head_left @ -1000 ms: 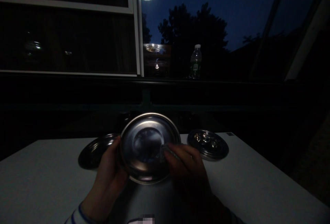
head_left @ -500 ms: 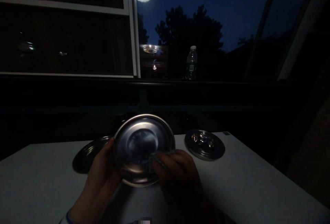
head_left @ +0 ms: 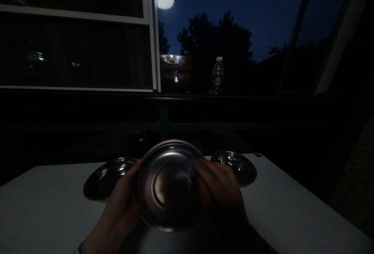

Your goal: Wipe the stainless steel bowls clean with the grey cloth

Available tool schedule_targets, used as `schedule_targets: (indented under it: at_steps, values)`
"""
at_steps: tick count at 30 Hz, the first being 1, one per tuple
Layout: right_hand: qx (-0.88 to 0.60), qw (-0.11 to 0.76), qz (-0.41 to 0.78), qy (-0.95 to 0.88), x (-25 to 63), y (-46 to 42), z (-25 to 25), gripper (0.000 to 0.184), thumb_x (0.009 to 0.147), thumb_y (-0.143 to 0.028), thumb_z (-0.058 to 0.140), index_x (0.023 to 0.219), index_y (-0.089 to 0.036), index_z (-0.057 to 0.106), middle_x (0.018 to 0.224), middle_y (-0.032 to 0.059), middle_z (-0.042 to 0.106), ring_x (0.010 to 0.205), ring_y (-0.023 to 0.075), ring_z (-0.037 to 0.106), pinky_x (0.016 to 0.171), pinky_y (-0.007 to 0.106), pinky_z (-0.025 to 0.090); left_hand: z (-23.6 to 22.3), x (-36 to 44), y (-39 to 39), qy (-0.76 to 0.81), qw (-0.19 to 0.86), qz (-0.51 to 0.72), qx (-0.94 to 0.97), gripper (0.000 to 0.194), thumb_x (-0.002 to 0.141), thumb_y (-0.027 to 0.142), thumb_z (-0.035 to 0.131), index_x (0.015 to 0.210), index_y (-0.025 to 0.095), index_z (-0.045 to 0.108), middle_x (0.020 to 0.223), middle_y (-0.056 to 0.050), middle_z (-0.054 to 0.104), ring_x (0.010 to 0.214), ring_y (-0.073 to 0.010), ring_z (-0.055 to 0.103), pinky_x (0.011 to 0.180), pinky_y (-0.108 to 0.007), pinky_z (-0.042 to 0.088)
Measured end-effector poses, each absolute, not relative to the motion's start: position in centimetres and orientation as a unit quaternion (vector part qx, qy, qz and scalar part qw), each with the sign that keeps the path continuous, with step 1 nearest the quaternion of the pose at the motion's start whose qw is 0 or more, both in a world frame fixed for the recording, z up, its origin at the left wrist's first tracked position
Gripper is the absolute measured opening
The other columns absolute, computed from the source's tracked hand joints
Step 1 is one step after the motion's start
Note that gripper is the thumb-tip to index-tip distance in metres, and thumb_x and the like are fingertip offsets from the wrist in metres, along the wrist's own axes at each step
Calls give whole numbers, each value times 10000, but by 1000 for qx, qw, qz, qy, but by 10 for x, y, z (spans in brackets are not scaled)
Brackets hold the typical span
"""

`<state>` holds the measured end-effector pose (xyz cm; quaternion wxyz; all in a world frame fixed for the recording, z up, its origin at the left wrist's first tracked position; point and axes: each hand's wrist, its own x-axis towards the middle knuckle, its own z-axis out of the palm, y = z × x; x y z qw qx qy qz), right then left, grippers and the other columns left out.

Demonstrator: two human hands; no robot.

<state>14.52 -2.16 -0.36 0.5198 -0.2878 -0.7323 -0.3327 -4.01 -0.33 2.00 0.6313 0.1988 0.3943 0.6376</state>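
Observation:
A round, shallow stainless steel plate [head_left: 169, 186] is held up above the table, its inner face turned toward me. My left hand [head_left: 122, 199] grips it by the left rim, thumb at the edge. Against the upper right of its inner face, my right hand [head_left: 220, 186] presses a small greenish-grey cloth [head_left: 192, 168], pinched under the fingers. Behind my left hand another metal plate [head_left: 101, 182] lies on the table. More metal plates [head_left: 241, 168], seemingly stacked, sit beyond my right hand, which partly covers them.
The white table [head_left: 292, 215] spans the foreground. On the window ledge stands a clear plastic bottle [head_left: 217, 75] with a green label and white cap. A white-framed window [head_left: 154, 51] is behind; the room is dim.
The held plate has tilted and come lower and slightly right. My right hand with the cloth has moved from the plate's lower right to its upper right. My left hand keeps its grip.

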Motion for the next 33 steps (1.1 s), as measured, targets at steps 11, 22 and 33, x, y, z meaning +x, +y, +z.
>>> schedule_targets:
  at_steps: [11,22,33]
  values:
    - [-296,502,-284,-761,155,-18,10,231,885,-114,402,971,-120,616,967,75,667,869,167,605,718,325,486,19,-35,-9,441,646,583,222,110,772,219,581,810,133,638,647,-55,698,564,-196,666,526,-292,531]
    - [-276,480,-314,-771,149,-19,11,295,929,-169,340,936,-101,627,945,82,663,818,166,557,683,297,490,19,-25,-15,470,621,576,250,157,758,241,594,662,133,656,578,-58,679,508,-179,642,461,-255,495]
    - [-248,439,-283,-816,126,-33,-9,224,863,-206,454,1013,-140,606,994,40,651,908,186,543,743,341,495,2,-20,-14,432,640,562,296,167,695,302,667,641,146,641,534,-3,618,475,-127,577,465,-224,450]
